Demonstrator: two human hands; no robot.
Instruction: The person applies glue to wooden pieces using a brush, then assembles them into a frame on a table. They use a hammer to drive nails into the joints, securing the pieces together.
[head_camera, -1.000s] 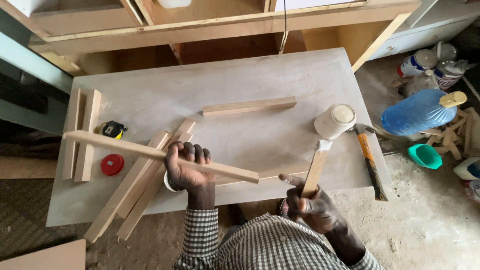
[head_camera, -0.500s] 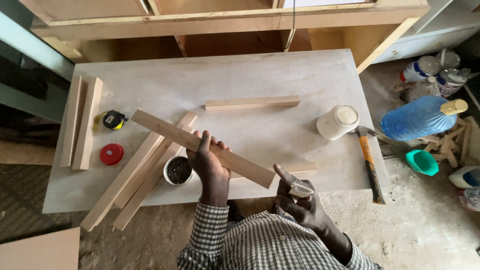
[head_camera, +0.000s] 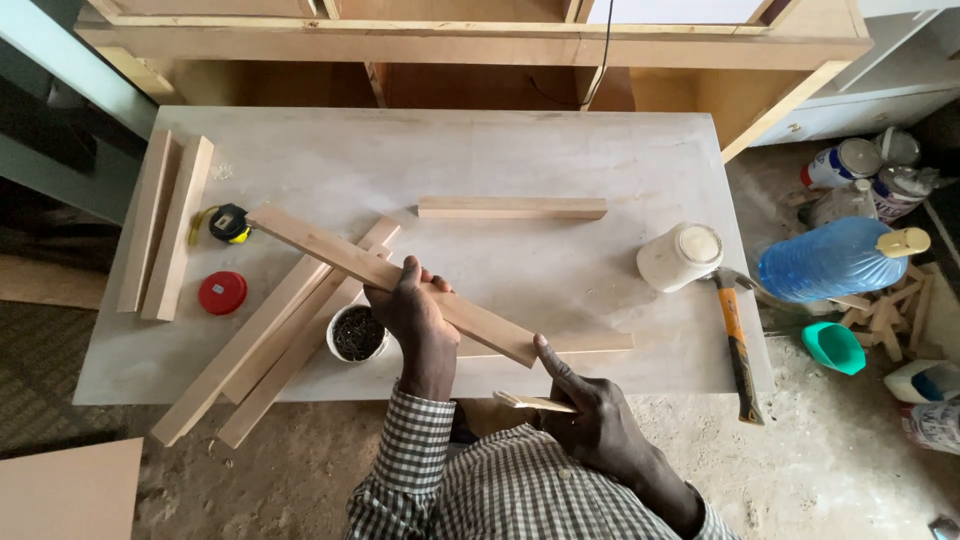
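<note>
My left hand (head_camera: 412, 308) grips a long wooden strip (head_camera: 330, 250) around its middle and holds it above the grey table (head_camera: 500, 160); the strip slopes from upper left to lower right. At the table's front edge my right hand (head_camera: 585, 410) holds a small flat wooden stick (head_camera: 525, 402), and its thumb touches the strip's lower end. A round tin of dark small pieces (head_camera: 357, 334) sits just left of my left wrist. Two more long strips (head_camera: 260, 360) lie slanted over the front left edge.
Another strip (head_camera: 512, 208) lies flat mid-table. Two strips (head_camera: 165, 225) rest at the left edge, with a yellow tape measure (head_camera: 229, 222) and a red lid (head_camera: 222, 292) nearby. A white jar (head_camera: 680, 256) and an orange-handled hammer (head_camera: 738, 345) sit right. A blue bottle (head_camera: 835, 260) lies on the floor.
My left hand has turned and carried the strip toward the right, so its end now meets my right thumb. My right hand came down off the table with the small stick.
</note>
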